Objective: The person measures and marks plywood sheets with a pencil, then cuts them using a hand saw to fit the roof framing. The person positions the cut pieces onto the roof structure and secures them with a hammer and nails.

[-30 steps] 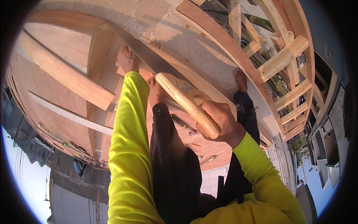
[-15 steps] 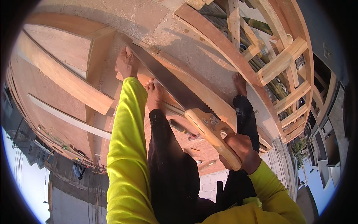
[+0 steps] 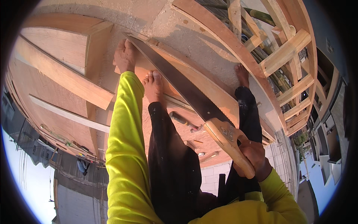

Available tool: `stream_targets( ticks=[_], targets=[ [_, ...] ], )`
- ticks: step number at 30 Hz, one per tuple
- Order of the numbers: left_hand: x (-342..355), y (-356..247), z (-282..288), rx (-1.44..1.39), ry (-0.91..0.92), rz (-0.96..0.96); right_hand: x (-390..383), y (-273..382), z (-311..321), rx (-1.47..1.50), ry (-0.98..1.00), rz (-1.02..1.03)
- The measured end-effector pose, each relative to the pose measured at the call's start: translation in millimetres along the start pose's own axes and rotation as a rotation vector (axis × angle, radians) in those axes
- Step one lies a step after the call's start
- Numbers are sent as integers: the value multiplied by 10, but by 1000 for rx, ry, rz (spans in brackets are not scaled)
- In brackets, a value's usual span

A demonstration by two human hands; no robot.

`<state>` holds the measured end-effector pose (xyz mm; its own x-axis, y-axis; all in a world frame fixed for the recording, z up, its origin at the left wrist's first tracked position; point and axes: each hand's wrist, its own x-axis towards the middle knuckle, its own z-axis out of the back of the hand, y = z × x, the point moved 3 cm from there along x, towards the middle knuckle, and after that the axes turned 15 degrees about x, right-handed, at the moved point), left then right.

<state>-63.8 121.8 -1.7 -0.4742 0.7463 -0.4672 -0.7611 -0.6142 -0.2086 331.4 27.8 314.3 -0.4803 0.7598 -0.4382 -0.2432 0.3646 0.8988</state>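
Observation:
My right hand (image 3: 253, 156) is wrapped around the wooden handle of a handsaw (image 3: 182, 91). Its long dark blade slants up and left, toothed edge facing right, and the tip reaches just beyond my left hand (image 3: 125, 56). That hand is closed at the end of a wooden board (image 3: 140, 68), close beside the blade; its fingertips are partly hidden. My bare left foot (image 3: 153, 84) stands on the board. A longer plank (image 3: 209, 87) runs under and along the blade. Where the teeth meet the wood is hard to make out.
A hammer (image 3: 182, 120) and small wood scraps lie on a plywood sheet (image 3: 175, 140) between my legs. Large panels with timber strips (image 3: 71, 80) stand at left. At right is a slatted wooden frame (image 3: 285, 54) with bamboo poles behind. My right foot (image 3: 241, 75) rests on the concrete.
The saw has slid back toward the lower right, with my right hand on its handle. My left hand stays at the board's end. The view has shifted slightly.

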Motion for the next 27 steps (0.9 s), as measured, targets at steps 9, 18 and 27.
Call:
stream_targets(
  ticks=[9, 18, 27],
  targets=[
    [-5, 87, 4, -219, 121, 48, 810, -500, -343, 184, 46, -39],
    [193, 37, -170, -149, 34, 9, 1281, -599, -332, 216, -43, 33],
    [-3, -120, 53, -20, 8, 55, 182, -303, -13, 45, 1, 46]
  ],
)
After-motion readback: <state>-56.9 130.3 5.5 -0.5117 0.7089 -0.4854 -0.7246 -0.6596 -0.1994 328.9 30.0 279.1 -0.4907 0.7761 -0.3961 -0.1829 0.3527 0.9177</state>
